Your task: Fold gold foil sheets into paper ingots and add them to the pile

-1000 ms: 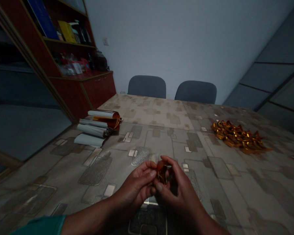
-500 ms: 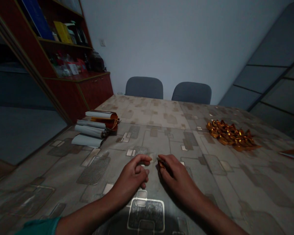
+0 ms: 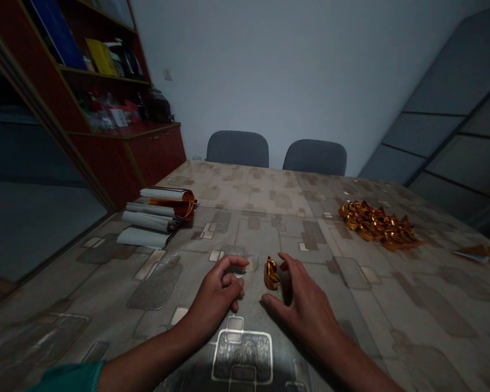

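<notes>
A small folded gold foil paper piece, shaped like an ingot, rests on the patterned tablecloth between my hands. My right hand is just right of it, with thumb and fingers spread apart and a gap to the foil. To the left, my left hand lies near the table with its index finger stretched out in a curve and the other fingers loosely bent. Nothing shows in its grasp. Farther right sits a cluster of similar gold foil pieces.
Folded stacks of white-backed gold paper lie at the left. Another foil piece is near the right edge. Two grey chairs stand behind the table, and a red-brown cabinet is at the back left.
My right hand has let go of the foil piece, opened and drawn back slightly to the right. The foil piece now stays on the table. My left hand is nearly unmoved.
</notes>
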Demonstrator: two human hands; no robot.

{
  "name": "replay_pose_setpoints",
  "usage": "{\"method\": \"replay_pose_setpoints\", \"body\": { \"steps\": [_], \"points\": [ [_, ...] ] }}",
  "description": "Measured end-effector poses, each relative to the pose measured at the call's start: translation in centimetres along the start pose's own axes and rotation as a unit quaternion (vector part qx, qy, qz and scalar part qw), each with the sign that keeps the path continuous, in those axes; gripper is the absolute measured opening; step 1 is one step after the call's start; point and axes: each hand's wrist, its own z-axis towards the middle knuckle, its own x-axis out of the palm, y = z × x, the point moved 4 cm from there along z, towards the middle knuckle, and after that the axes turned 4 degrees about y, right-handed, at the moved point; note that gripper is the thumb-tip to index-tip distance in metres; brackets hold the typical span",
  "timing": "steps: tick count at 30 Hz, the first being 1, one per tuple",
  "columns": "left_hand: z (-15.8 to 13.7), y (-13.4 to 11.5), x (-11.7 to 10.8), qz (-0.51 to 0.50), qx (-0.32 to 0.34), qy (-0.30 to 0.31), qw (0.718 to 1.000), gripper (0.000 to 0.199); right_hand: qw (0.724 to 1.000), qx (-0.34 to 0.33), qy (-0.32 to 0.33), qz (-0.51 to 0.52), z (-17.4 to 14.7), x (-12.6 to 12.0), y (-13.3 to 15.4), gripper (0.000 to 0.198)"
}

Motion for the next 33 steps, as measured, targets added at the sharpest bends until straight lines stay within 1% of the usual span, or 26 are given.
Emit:
{"method": "replay_pose_setpoints", "body": {
  "steps": [2, 7, 11, 14, 17, 19, 22, 24, 25, 27, 30, 33],
  "points": [
    [0.0, -0.2, 0.2, 0.008, 0.009, 0.01, 1.0, 0.028, 1.0, -0.004, -0.005, -0.014, 0.3, 0.3, 0.2, 0.065],
    [-0.1, -0.2, 0.4, 0.011, 0.016, 0.028, 0.999, 0.027, 0.999, -0.048, 0.002, -0.02, 0.8, 0.6, 0.4, 0.036],
    [0.0, 0.1, 0.3, -0.005, 0.009, 0.027, 1.0, 0.026, 0.998, -0.054, 0.009, 0.037, 1.3, 0.4, 0.2, 0.021],
    [0.1, 0.1, 0.3, -0.015, 0.008, 0.027, 0.999, 0.025, 0.995, -0.05, 0.002, 0.09, 1.7, -0.1, 0.0, 0.016],
    [0.2, 0.0, 0.4, -0.02, 0.001, 0.029, 0.999, 0.025, 0.986, -0.033, 0.018, 0.164, 1.9, -0.4, -0.3, 0.013],
    [0.2, 0.0, 0.4, -0.016, -0.004, 0.031, 0.999, 0.025, 0.968, 0.003, 0.04, 0.248, 2.1, -0.4, -0.9, 0.018],
    [0.2, 0.0, 0.4, -0.007, -0.004, 0.034, 0.999, 0.027, 0.917, 0.075, 0.061, 0.387, 2.4, -0.3, -1.9, 0.03],
    [0.2, 0.0, 0.4, -0.002, -0.006, 0.034, 0.999, 0.027, 0.887, 0.113, 0.072, 0.442, 2.5, -0.4, -2.5, 0.034],
    [0.1, -0.1, 0.4, -0.001, -0.007, 0.034, 0.999, 0.026, 0.877, 0.126, 0.079, 0.456, 2.6, -0.5, -2.7, 0.035],
    [0.1, -0.2, 0.4, 0.002, -0.01, 0.032, 0.999, 0.026, 0.868, 0.142, 0.092, 0.467, 2.7, -0.8, -2.8, 0.036],
    [0.0, -0.2, 0.4, 0.005, -0.017, 0.035, 0.999, 0.023, 0.86, 0.153, 0.106, 0.476, 2.7, -1.3, -2.8, 0.038],
    [0.0, 0.0, 0.4, 0.005, -0.015, 0.038, 0.999, 0.021, 0.859, 0.152, 0.097, 0.479, 2.7, -1.6, -2.7, 0.039]
  ]
}}
